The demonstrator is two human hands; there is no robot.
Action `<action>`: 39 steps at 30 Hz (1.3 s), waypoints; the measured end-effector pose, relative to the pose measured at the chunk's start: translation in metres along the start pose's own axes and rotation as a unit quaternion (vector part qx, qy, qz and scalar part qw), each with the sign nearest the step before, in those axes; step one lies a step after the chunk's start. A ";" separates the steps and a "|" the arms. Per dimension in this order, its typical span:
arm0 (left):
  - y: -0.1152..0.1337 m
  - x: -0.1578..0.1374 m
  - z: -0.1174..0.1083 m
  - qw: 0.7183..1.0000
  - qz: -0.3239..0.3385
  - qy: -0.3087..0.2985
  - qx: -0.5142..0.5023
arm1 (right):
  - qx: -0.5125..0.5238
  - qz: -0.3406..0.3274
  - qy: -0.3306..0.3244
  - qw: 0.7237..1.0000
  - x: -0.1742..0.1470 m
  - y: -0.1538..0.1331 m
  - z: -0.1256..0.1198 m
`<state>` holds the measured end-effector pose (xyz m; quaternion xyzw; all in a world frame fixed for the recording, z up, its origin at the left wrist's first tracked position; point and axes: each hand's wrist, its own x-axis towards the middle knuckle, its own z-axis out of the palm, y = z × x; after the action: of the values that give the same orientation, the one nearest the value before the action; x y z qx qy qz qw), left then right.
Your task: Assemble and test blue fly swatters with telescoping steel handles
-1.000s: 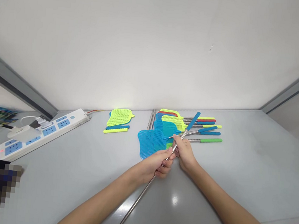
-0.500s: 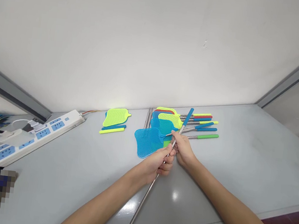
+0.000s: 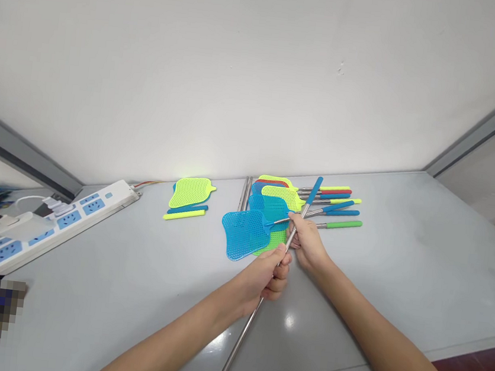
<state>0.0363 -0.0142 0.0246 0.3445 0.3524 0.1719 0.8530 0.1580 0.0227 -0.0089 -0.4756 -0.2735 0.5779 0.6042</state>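
A long thin metal rod [image 3: 240,344] with a blue grip [image 3: 315,191] slants across the middle, its lower end running out of view at the bottom. My left hand [image 3: 270,276] is wrapped around its shaft. Just above it, my right hand [image 3: 309,240] pinches the same rod below the blue grip. Behind my hands, a blue fly swatter [image 3: 245,236] lies on a green swatter head [image 3: 277,241]. More fly swatters in yellow [image 3: 282,196], red and blue are piled there, their coloured handles pointing right.
Yellow and blue swatter heads [image 3: 192,192] lie to the left, with a blue and a yellow handle [image 3: 184,214] before them. Bare metal rods [image 3: 245,194] rest near the wall. A white power strip [image 3: 62,224] with plugs sits on the grey table [image 3: 128,291].
My left hand has slid slightly down the rod, widening the gap to my right hand. The rod's lower end has shifted a little to the right.
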 end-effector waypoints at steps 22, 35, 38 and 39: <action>-0.013 -0.004 -0.008 1.000 -0.006 0.017 0.016 | -0.020 -0.034 0.024 0.999 0.000 -0.004 0.000; -0.013 0.002 -0.028 0.997 -0.021 -0.060 -0.055 | -0.018 -0.016 0.037 0.999 -0.002 0.000 0.002; -0.014 0.005 -0.032 0.994 -0.028 -0.081 -0.069 | -0.019 -0.013 0.030 0.999 -0.001 0.001 0.001; -0.013 0.005 -0.032 0.993 -0.030 -0.087 -0.071 | -0.019 -0.012 0.028 0.999 -0.001 0.001 0.000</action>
<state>0.0175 -0.0055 -0.0040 0.2860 0.2739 0.1406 0.9074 0.1569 0.0216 -0.0097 -0.5001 -0.2730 0.5518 0.6090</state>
